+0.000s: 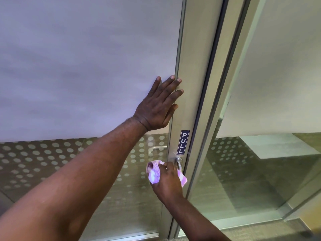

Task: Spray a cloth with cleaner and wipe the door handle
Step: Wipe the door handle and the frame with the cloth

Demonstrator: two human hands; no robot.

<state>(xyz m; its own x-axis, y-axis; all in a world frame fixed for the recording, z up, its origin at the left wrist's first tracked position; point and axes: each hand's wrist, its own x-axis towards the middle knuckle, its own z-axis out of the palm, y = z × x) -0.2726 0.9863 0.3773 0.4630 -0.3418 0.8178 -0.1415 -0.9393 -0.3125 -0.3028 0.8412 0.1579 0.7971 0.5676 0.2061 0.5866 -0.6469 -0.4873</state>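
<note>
Low in the frame, just right of centre, the right hand (167, 180) is bunched around a pink-and-white cloth (153, 173) and pressing it against the metal door handle (178, 163), right under the blue PULL sign (182, 142). Up at mid-frame the left hand (159, 103) lies flat and spread, fingers wide, holding nothing, braced where the frosted glass (78, 66) meets the door frame (191, 84). That brace looks like good practice: it should keep the door from swinging while the cloth rubs. To do this well, I'd say wrap the cloth right around the lever and draw it along, turning to a fresh face for the underside. Most of the handle is hidden behind hand and cloth; only its stem shows. No spray bottle is in view, and whether the cloth is damp cannot be made out.
</note>
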